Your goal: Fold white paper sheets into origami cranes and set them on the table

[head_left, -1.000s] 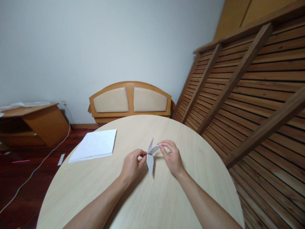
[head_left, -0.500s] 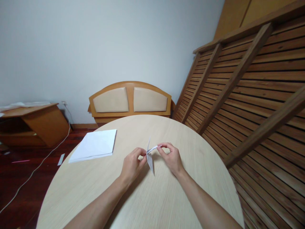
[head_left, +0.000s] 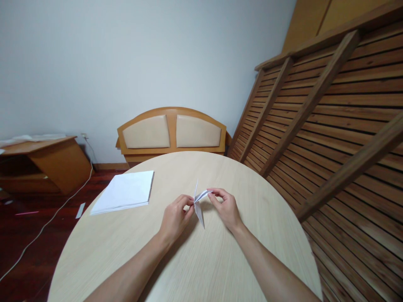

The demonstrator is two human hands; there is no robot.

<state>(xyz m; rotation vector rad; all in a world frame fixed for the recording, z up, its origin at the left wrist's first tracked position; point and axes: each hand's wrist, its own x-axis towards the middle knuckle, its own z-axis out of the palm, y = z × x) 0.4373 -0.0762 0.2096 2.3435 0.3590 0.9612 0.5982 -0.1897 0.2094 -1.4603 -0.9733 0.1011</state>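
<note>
A small folded white paper figure (head_left: 199,205) with pointed flaps is held just above the round light-wood table (head_left: 132,251). My left hand (head_left: 174,218) pinches its left side between thumb and fingers. The fingertips of my right hand (head_left: 226,208) pinch a flap that sticks out to the right. Both hands are closed on the paper, near the table's middle. One point of the figure stands up and another hangs down toward the tabletop.
A stack of white paper sheets (head_left: 124,192) lies on the table's far left. Beyond the table stands an upholstered wooden headboard (head_left: 171,133). A slatted wooden frame (head_left: 330,126) leans at the right. A low wooden cabinet (head_left: 44,163) and a white cable (head_left: 47,222) are at left.
The paper figure has turned slightly and looks narrower, its lower point shifted a little. Both hands stay pinched on it in nearly the same place.
</note>
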